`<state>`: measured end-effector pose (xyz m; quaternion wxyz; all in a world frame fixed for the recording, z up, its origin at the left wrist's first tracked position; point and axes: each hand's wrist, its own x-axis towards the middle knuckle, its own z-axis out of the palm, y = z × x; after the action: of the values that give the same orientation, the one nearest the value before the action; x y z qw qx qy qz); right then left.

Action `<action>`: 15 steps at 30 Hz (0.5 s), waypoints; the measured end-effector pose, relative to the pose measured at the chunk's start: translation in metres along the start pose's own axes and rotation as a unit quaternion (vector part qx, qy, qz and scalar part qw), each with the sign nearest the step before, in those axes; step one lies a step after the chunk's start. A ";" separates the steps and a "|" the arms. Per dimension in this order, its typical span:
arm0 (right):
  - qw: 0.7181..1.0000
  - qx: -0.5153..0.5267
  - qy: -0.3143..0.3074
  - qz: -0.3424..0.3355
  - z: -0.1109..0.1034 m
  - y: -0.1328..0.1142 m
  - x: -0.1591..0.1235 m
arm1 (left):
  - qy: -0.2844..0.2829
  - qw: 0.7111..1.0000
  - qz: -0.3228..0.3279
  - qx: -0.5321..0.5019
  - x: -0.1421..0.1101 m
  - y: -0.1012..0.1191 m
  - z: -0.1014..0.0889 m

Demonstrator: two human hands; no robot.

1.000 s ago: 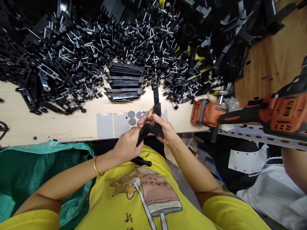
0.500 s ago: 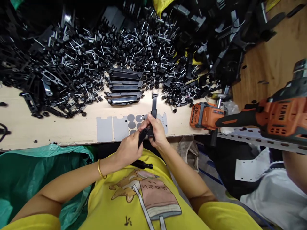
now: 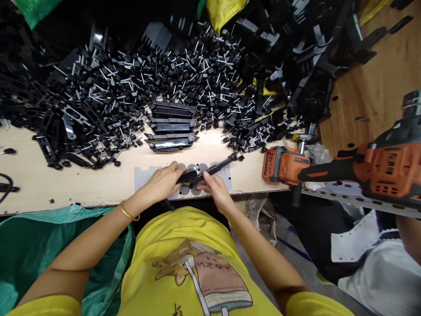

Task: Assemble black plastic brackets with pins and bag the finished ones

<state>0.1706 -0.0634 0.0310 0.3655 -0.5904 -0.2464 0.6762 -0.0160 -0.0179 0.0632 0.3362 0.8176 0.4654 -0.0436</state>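
My left hand (image 3: pixel 163 181) is closed around one end of a dark piece, with a rounded black end (image 3: pixel 187 175) showing past the fingers. My right hand (image 3: pixel 215 189) pinches a long black bar (image 3: pixel 219 166) that slants up to the right and ends in a small knob. The two black pieces meet between my hands; whether they are joined I cannot tell. Beneath them, grey flat shapes and discs (image 3: pixel 201 167) lie on the light bench top (image 3: pixel 108 184). Just beyond is a row of black bars (image 3: pixel 173 127).
A heap of black-headed bolts (image 3: pixel 131 83) covers the bench's far side. Orange power tools (image 3: pixel 384 169) with a battery (image 3: pixel 272 164) stand at the right. A green sack (image 3: pixel 19 245) hangs at the front left. Part of another person (image 3: pixel 409 237) shows at the right edge.
The bar in my right hand has swung from pointing away to slanting right. My left hand has moved up and left, off my lap, and its piece lies flatter.
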 end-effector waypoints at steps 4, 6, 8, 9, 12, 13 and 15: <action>0.962 -0.271 0.005 -0.032 -0.056 -0.014 0.000 | 0.070 0.991 0.020 0.109 0.002 -0.016 -0.002; 0.895 -0.423 0.092 -0.107 -0.078 -0.028 0.012 | 0.080 0.991 0.039 0.104 0.001 -0.019 0.004; 0.835 -0.508 0.146 -0.152 -0.091 -0.044 0.030 | 0.091 0.991 0.044 0.089 0.000 -0.021 0.011; 0.817 -0.525 0.163 -0.174 -0.095 -0.051 0.039 | 0.098 0.991 0.046 0.082 0.000 -0.022 0.014; 0.778 -0.538 0.199 -0.256 -0.095 -0.067 0.059 | 0.110 0.989 0.058 0.081 0.001 -0.025 0.017; 0.765 -0.541 0.205 -0.283 -0.092 -0.070 0.063 | 0.109 0.988 0.065 0.087 0.002 -0.026 0.017; 0.743 -0.551 0.200 -0.323 -0.083 -0.074 0.067 | 0.107 0.985 0.081 0.106 0.007 -0.026 0.017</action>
<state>0.2645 0.0258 0.0310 0.2140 -0.6957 -0.6733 0.1304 -0.0285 -0.0135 0.0343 0.1983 0.8835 0.4239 0.0219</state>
